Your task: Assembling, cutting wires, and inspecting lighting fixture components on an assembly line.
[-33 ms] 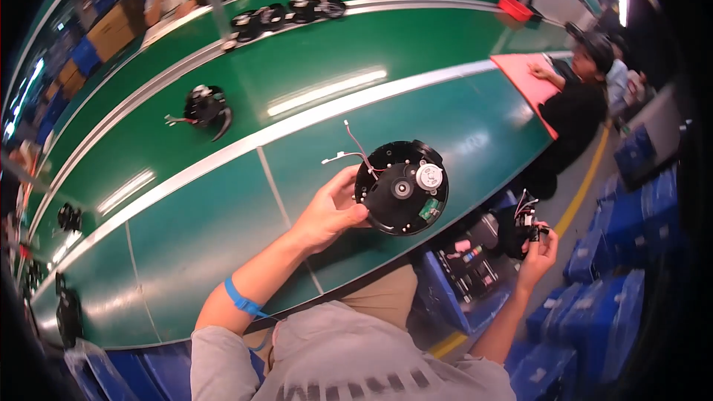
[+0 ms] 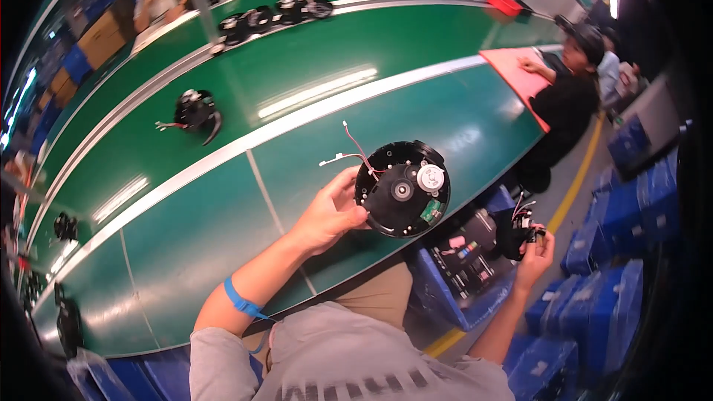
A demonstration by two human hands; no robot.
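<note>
So, we've got both hands loaded. Left hand [image 2: 336,208] grips the round black housing [image 2: 402,190] by its left rim: thumb on the face, other fingers mostly hidden behind it. Housing is held up over the table [image 2: 215,267], just inside the near edge; we can't tell if its underside touches. Face is toward us: white round motor [image 2: 430,177] upper right, green circuit board [image 2: 431,212] lower right. Thin leads [image 2: 355,154] with white plugs come off its upper left; where they join is hard to make out. Right hand [image 2: 536,252] is out past the near edge, thumb and fingers pinched on a small black part [image 2: 516,234] with wires. Its outline is lost against dark stuff behind, and the fingers cover part of it. Blue bin [image 2: 464,318] sits below that edge; contents jumbled, too small for us to identify. At the table's left end, a dark unit [image 2: 69,323] fades into the lens rim. Pink mat [image 2: 520,78] covers the right end, with a co-worker's hand [image 2: 532,67] over it; we can't read those fingers.
</note>
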